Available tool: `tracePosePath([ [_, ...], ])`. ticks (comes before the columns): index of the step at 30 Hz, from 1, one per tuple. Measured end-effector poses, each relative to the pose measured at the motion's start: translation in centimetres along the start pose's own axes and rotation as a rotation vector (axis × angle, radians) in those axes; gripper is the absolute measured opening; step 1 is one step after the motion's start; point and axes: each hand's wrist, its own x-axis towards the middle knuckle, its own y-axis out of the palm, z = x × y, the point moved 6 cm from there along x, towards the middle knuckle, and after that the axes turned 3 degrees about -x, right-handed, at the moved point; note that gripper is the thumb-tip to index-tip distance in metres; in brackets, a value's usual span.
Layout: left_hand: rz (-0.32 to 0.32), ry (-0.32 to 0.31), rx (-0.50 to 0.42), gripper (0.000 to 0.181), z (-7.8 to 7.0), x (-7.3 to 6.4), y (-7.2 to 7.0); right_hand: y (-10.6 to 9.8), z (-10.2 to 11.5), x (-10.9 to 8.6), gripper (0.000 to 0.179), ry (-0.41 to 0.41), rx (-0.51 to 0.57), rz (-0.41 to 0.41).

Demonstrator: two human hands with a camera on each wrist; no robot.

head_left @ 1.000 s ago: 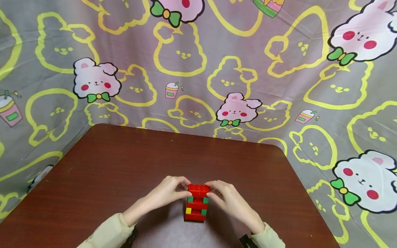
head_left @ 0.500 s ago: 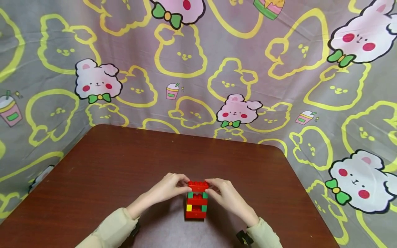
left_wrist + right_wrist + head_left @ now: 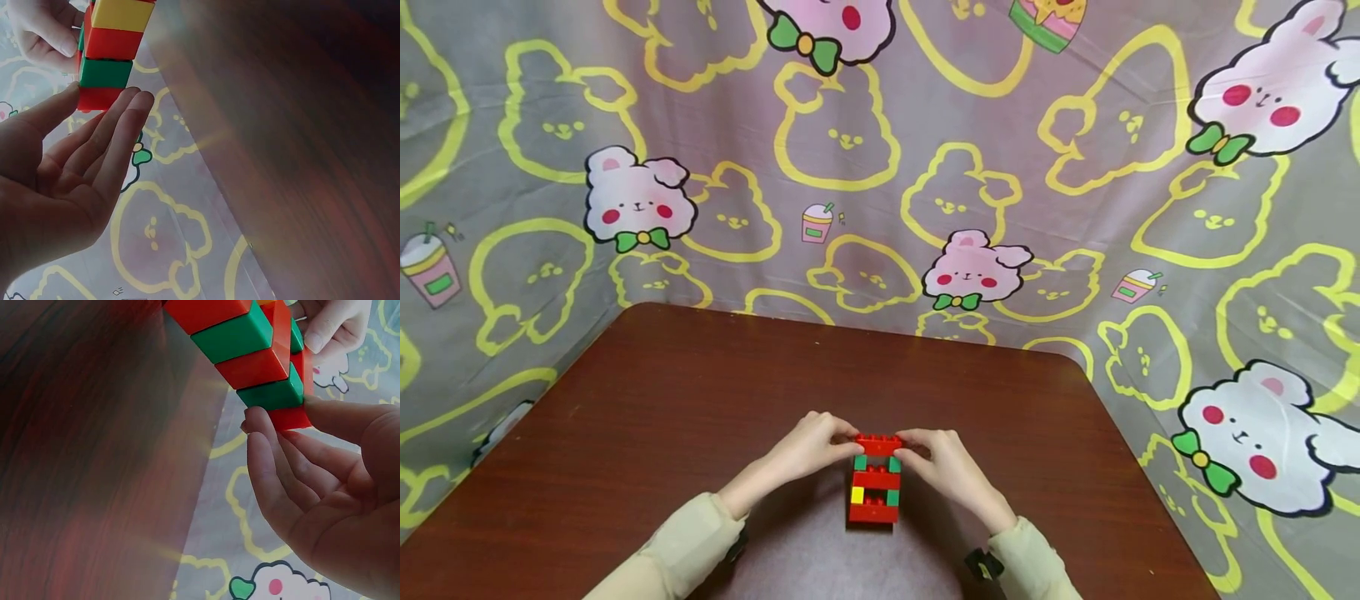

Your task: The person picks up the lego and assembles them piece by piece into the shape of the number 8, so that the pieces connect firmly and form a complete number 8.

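A small tower of toy building bricks stands near the middle front of the table. Long red bricks alternate with small ones at their ends: a yellow brick and a green brick low down, two green ones higher up. Across the top lies a red brick with studs. My left hand pinches its left end between thumb and fingers, and my right hand pinches the right end. Both wrist views show thumb and fingertips at that end brick, the other fingers loosely extended.
The dark brown table reaches back to a grey cloth printed with cartoon bears, hung around its far and side edges. Light sleeves cover both forearms, and a black strap shows at the right wrist.
Both hands and the top of the tower have shifted slightly away from me. More of a gap shows beneath the top red brick, while both hands keep their pinch on it.
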Motion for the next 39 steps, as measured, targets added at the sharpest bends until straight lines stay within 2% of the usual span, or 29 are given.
tracePosePath([
  [5,0.003,-0.007,0.024,0.018,0.1,0.3,0.1,0.2,-0.5,0.4,0.028,0.015,-0.001,0.002],
  [11,0.031,-0.007,0.067,0.013,0.5,0.8,0.4,0.8,-1.2,0.9,0.029,0.040,0.022,0.045],
  [20,0.068,-0.052,0.075,0.013,1.1,1.5,1.0,1.6,-1.9,1.6,0.023,0.047,0.011,0.064],
  [28,0.092,-0.105,0.079,0.011,1.6,1.9,1.6,2.3,-1.9,1.9,0.016,-0.022,-0.039,0.050],
  [39,0.088,-0.123,0.115,0.012,1.8,2.1,1.9,2.6,-2.2,2.3,0.016,-0.025,-0.079,0.050],
])
